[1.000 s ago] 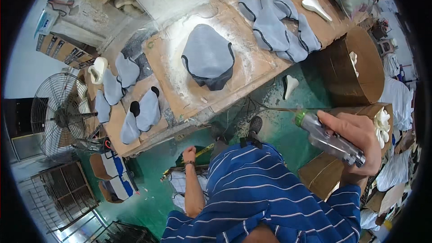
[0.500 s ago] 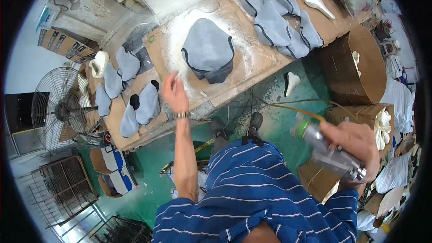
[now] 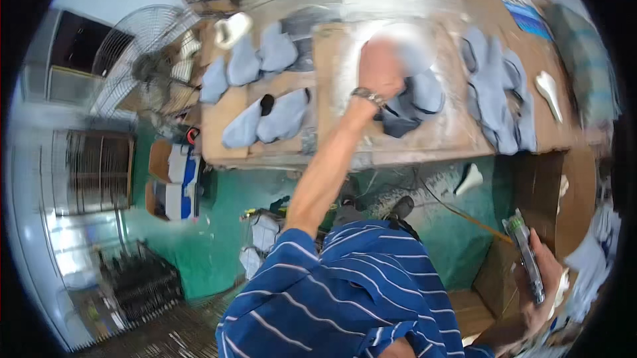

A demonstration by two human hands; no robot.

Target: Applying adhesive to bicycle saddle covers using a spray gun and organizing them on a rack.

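The left hand (image 3: 379,69) lies flat, fingers spread, on the grey fabric piece (image 3: 415,96) on the board (image 3: 332,92). The right hand (image 3: 541,278), low beside the hip, is clamped on 1 spray tool (image 3: 525,255). Press evenly; keep the tool away until the piece is steady.

I'm seeing the grey fabric piece (image 3: 415,96) lying flat on the pale, dusted board on the worktop (image 3: 458,136), its darker underside showing at the lower edge. My left hand (image 3: 379,69) is resting on its upper left part, blurred, so I cannot tell whether the fingers are pinching it or only pressing. The spray tool (image 3: 527,255), a slim grey-green cylinder with a darker body, is sitting upright and tilted in my right hand (image 3: 547,285), low at the right, well apart from the fabric.
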